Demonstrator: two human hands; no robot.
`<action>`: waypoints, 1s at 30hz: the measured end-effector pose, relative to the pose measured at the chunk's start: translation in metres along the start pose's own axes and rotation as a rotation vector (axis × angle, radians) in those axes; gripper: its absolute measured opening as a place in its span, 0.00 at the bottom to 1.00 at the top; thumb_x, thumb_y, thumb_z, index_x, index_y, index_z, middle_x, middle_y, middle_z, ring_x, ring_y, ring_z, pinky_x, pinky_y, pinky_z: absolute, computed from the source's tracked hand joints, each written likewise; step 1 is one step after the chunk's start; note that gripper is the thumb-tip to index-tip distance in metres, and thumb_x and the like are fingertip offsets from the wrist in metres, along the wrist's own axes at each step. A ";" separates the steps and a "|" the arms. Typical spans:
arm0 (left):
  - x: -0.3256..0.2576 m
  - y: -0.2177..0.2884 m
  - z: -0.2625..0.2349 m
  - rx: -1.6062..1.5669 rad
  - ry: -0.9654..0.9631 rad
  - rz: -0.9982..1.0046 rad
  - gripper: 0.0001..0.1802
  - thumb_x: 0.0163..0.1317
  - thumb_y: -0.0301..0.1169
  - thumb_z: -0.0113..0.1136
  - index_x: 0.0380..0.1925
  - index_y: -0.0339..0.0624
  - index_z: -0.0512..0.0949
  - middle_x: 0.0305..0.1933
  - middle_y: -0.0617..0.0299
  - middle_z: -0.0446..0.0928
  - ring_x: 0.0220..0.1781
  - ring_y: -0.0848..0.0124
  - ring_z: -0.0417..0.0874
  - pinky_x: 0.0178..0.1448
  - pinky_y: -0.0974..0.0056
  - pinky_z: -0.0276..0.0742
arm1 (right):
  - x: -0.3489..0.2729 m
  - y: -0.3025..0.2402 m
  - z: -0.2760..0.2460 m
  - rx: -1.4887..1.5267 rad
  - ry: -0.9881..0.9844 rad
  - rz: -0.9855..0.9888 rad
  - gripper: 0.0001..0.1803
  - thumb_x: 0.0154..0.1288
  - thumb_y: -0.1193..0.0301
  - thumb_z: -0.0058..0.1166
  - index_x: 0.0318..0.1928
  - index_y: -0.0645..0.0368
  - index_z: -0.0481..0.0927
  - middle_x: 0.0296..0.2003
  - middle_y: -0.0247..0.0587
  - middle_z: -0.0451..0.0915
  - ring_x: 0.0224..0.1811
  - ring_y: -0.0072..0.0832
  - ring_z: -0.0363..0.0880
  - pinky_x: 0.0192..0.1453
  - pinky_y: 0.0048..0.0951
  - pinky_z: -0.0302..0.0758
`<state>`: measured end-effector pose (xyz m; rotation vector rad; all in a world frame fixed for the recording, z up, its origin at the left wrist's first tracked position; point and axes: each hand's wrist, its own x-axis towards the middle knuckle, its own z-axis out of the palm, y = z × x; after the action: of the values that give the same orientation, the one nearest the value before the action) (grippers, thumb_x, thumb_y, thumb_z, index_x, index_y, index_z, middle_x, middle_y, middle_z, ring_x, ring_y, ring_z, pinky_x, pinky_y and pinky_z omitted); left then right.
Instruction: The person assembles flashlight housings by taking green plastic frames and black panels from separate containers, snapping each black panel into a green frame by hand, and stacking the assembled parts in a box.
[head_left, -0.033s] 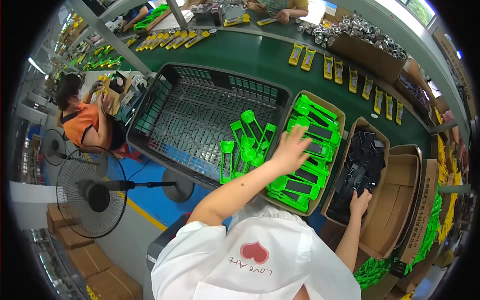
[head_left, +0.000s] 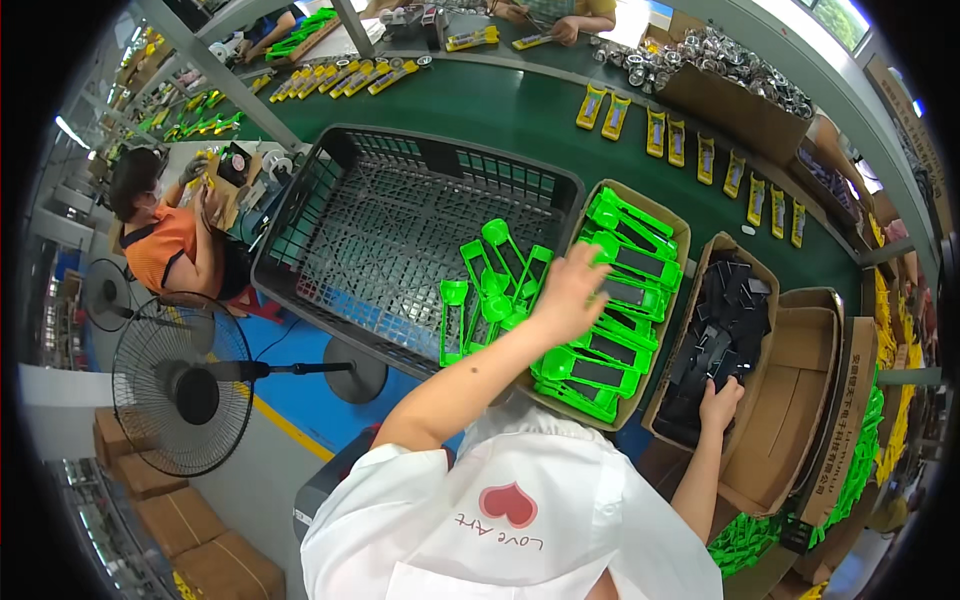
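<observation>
My left hand point(head_left: 572, 295) hovers over the left side of a cardboard box point(head_left: 683, 262), its fingers spread and nothing seen in them. Bright green plastic frames point(head_left: 640, 262) with dark inserts lie stacked in rows in that box, just under and beside the hand. At the near end of a second cardboard box point(head_left: 655, 405), my right hand point(head_left: 718, 408) has its fingers curled at the edge of a flat black piece point(head_left: 708, 375). More loose black pieces point(head_left: 735, 300) fill that box. Part of the right fingers' grip is hidden among them.
A black plastic crate point(head_left: 420, 160) on the left holds several green frames point(head_left: 500, 280). Beyond runs a green conveyor point(head_left: 490, 100) with yellow packs point(head_left: 705, 160). An open carton point(head_left: 785, 400) stands at right; a fan point(head_left: 190, 385) and a seated co-worker point(head_left: 165, 240) are left.
My left hand has shifted slightly left over the green frames, toward the crate's edge. My right hand stays at the black pieces with almost no movement.
</observation>
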<state>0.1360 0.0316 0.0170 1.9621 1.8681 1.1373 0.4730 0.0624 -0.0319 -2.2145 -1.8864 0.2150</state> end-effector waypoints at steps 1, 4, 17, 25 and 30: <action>0.001 -0.010 -0.010 -0.111 0.120 -0.042 0.19 0.47 0.29 0.55 0.41 0.38 0.69 0.54 0.49 0.62 0.57 0.53 0.61 0.58 0.50 0.56 | 0.002 -0.003 0.000 0.002 0.000 -0.004 0.21 0.54 0.68 0.52 0.46 0.62 0.63 0.45 0.50 0.63 0.45 0.49 0.68 0.45 0.39 0.68; -0.002 -0.053 -0.033 0.062 0.288 -0.169 0.16 0.45 0.27 0.54 0.38 0.36 0.70 0.42 0.50 0.70 0.47 0.54 0.69 0.51 0.56 0.64 | 0.006 -0.007 0.000 -0.009 0.002 0.008 0.21 0.54 0.67 0.53 0.45 0.61 0.63 0.46 0.50 0.62 0.44 0.49 0.69 0.44 0.39 0.69; -0.057 -0.126 -0.030 0.318 -0.290 -0.320 0.16 0.42 0.30 0.60 0.36 0.47 0.76 0.43 0.59 0.70 0.47 0.55 0.66 0.50 0.58 0.67 | 0.002 -0.010 -0.002 0.012 -0.021 0.048 0.21 0.52 0.69 0.53 0.44 0.61 0.61 0.44 0.51 0.61 0.43 0.49 0.69 0.43 0.41 0.69; -0.040 -0.105 -0.060 -0.016 0.145 -0.430 0.09 0.54 0.32 0.52 0.29 0.37 0.76 0.27 0.55 0.76 0.31 0.64 0.77 0.36 0.64 0.71 | 0.006 0.021 0.001 0.475 0.352 0.020 0.11 0.54 0.71 0.49 0.36 0.64 0.69 0.24 0.47 0.75 0.29 0.37 0.75 0.33 0.32 0.69; -0.043 -0.082 -0.070 -0.351 0.209 -0.608 0.05 0.55 0.27 0.53 0.26 0.36 0.71 0.19 0.66 0.72 0.19 0.81 0.71 0.22 0.74 0.64 | 0.005 0.003 -0.004 0.918 0.112 0.163 0.12 0.63 0.67 0.40 0.40 0.63 0.66 0.18 0.38 0.74 0.08 0.18 0.63 0.12 0.18 0.60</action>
<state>0.0327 -0.0183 -0.0023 1.0185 1.9853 1.3704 0.4779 0.0667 -0.0285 -1.6665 -1.1690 0.7811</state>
